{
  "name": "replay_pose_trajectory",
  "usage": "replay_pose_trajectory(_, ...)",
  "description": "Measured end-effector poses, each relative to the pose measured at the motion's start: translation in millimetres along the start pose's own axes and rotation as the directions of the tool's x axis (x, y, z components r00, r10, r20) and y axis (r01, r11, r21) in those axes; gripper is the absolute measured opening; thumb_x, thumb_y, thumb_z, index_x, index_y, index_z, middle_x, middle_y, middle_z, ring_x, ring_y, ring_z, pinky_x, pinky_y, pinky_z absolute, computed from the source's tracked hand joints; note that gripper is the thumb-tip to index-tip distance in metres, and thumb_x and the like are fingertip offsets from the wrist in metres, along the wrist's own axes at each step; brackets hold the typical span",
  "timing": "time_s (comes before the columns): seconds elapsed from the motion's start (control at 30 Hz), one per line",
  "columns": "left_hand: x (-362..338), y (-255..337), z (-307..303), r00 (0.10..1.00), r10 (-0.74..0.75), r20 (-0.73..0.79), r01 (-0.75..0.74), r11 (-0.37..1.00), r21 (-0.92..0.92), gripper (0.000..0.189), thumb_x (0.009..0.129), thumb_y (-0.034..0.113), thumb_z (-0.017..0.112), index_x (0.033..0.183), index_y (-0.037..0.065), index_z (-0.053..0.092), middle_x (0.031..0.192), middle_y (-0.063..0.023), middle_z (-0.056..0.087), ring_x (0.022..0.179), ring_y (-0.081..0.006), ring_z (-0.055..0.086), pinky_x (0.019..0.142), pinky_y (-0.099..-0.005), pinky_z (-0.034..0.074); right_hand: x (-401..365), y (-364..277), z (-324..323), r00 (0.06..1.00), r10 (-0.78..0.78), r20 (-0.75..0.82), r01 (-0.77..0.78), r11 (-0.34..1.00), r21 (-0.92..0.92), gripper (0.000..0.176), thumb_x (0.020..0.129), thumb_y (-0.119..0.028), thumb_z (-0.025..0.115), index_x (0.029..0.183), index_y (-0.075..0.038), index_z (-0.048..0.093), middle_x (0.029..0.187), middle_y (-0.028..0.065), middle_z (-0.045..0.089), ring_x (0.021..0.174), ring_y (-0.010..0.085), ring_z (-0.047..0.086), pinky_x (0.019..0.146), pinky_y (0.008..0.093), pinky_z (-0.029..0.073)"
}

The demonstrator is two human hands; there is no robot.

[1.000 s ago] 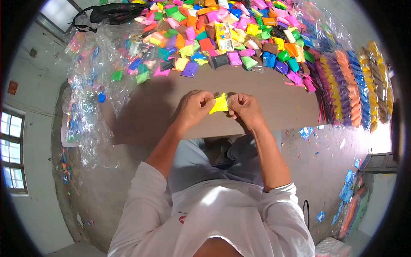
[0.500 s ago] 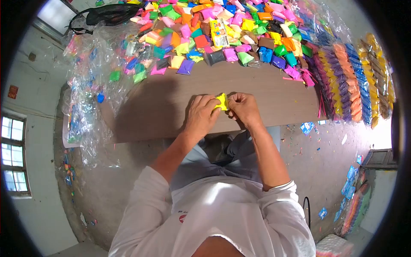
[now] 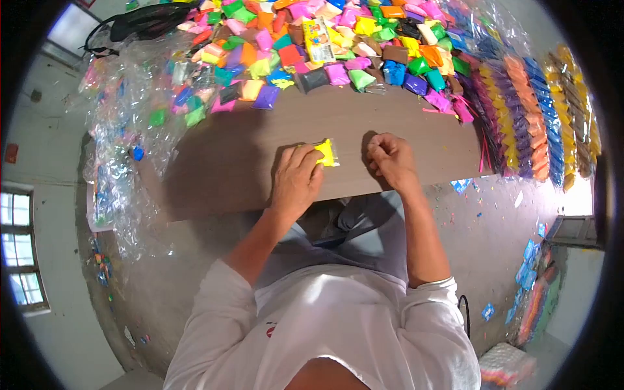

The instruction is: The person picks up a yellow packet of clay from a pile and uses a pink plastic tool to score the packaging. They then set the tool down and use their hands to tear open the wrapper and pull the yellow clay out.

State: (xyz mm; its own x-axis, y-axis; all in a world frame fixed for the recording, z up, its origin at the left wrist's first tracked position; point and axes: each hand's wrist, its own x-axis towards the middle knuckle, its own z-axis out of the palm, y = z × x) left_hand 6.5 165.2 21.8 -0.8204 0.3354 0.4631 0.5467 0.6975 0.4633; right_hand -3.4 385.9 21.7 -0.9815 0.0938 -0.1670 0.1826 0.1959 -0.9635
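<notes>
My left hand point(image 3: 298, 174) lies over the left end of a small yellow packet point(image 3: 327, 153) on the brown table point(image 3: 234, 149). Its fingers press on the packet, whose clear wrapper edge sticks out on the right. Some way to the right, my right hand point(image 3: 392, 158) is closed just above the tabletop, thumb and fingertips together. Whatever is between those fingertips, if anything, is too small to tell. Farther back on the table is a big pile of colourful packets point(image 3: 338, 75), with a printed yellow-and-white packet point(image 3: 317, 40) on top.
Crumpled clear plastic bags point(image 3: 130, 149) cover the table's left end. On the right lie long strips of packets, among them an orange strip point(image 3: 530, 117) and a blue strip point(image 3: 547, 110). A black mesh bag point(image 3: 146, 23) sits at the back left. Blue wrappers point(image 3: 528, 273) litter the floor.
My right hand has come away from the yellow packet and moved right. My left hand keeps the packet on the table. The whole view has shifted slightly.
</notes>
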Motion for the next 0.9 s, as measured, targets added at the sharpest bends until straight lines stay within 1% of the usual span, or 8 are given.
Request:
replay_pose_trajectory(0.1,0.4,-1.0,3.9,1.0,0.026,-0.011,-0.026,0.999,-0.024,0.023,0.076,0.006,0.064,0.099,0.004,0.06,0.107,-0.0099,0.058,0.103,-0.0305,0.052,0.089,-0.041,0.044,-1.9,26.3,-39.7,0.966,-0.144,-0.214,0.097,0.972,-0.214,0.011,0.089,-0.014,0.061,0.091,-0.004,0.064,0.07,0.003,0.06,0.061,0.0106,0.057,0.053,0.0265,0.045)
replay_pose_trajectory(0.17,0.9,-1.8,6.1,0.997,0.043,-0.059,-0.041,0.999,0.028,0.024,0.071,0.002,0.065,0.095,0.002,0.061,0.104,-0.0125,0.059,0.098,-0.0317,0.055,0.086,-0.0413,0.044,-7.7,29.9,-67.9,0.782,-0.482,-0.395,0.231,0.813,-0.534,0.011,0.086,-0.009,0.059,0.092,-0.001,0.064,0.076,0.0158,0.064,0.07,0.0311,0.063,0.063,0.0388,0.047)
replay_pose_trajectory(0.3,2.7,-0.3,5.7,0.999,0.039,-0.032,-0.039,0.999,0.023,0.024,0.072,0.004,0.066,0.095,0.003,0.061,0.105,-0.0116,0.059,0.1,-0.0316,0.053,0.087,-0.0413,0.044,-2.0,24.4,-109.5,0.728,-0.518,-0.448,0.127,0.745,-0.655,0.015,0.086,-0.006,0.058,0.099,-0.002,0.064,0.088,0.0207,0.063,0.079,0.0394,0.06,0.069,0.043,0.047)
replay_pose_trajectory(0.4,3.7,-0.3,6.8,0.997,0.051,-0.06,-0.052,0.999,-0.016,0.025,0.069,0.001,0.066,0.094,0.002,0.061,0.104,-0.013,0.059,0.098,-0.0323,0.054,0.085,-0.0413,0.045,17.5,17.3,-130.1,0.647,-0.655,-0.389,0.193,0.635,-0.748,0.017,0.088,-0.007,0.056,0.102,-0.003,0.063,0.09,0.0208,0.061,0.082,0.0387,0.06,0.07,0.0441,0.047)
replay_pose_trajectory(0.67,4.3,1.1,4.1,0.999,0.023,-0.046,-0.024,0.999,-0.024,0.027,0.068,-0.002,0.066,0.094,0.001,0.06,0.103,-0.0136,0.059,0.097,-0.0338,0.054,0.085,-0.042,0.045,47.7,5.8,-142.7,0.827,-0.561,-0.037,0.121,0.242,-0.963,0.029,0.083,-0.001,0.05,0.11,-0.001,0.058,0.104,0.0206,0.061,0.089,0.0379,0.059,0.078,0.0454,0.048)
replay_pose_trajectory(0.7,5.0,0.4,4.3,0.998,0.024,-0.053,-0.025,0.999,-0.022,0.027,0.068,-0.002,0.066,0.094,0.001,0.06,0.103,-0.0136,0.059,0.097,-0.0338,0.054,0.085,-0.042,0.045,49.7,11.2,-138.4,0.824,-0.566,-0.034,0.125,0.238,-0.963,0.029,0.083,-0.001,0.05,0.11,-0.001,0.058,0.104,0.0206,0.061,0.089,0.0379,0.059,0.078,0.0454,0.048)
replay_pose_trajectory(0.77,3.5,-0.9,5.7,0.999,0.01,-0.051,-0.012,0.999,-0.033,0.025,0.069,-0.002,0.065,0.093,0.001,0.061,0.103,-0.0131,0.059,0.096,-0.0327,0.055,0.084,-0.0403,0.045,50.5,30.2,-123.1,0.57,-0.811,-0.13,0.21,0.297,-0.931,0.03,0.079,0.0,0.05,0.108,0.002,0.058,0.101,0.0203,0.06,0.09,0.0377,0.056,0.078,0.0458,0.046)
replay_pose_trajectory(0.9,4.5,-1.0,5.6,0.999,0.013,-0.048,-0.015,0.999,-0.036,0.025,0.068,-0.003,0.065,0.093,0.001,0.06,0.102,-0.0133,0.059,0.096,-0.0327,0.055,0.084,-0.0405,0.045,49.3,33.0,-114.1,0.719,-0.694,-0.041,0.243,0.307,-0.92,0.032,0.078,-0.002,0.052,0.109,0.003,0.056,0.111,0.0215,0.056,0.1,0.0381,0.053,0.082,0.0445,0.046)
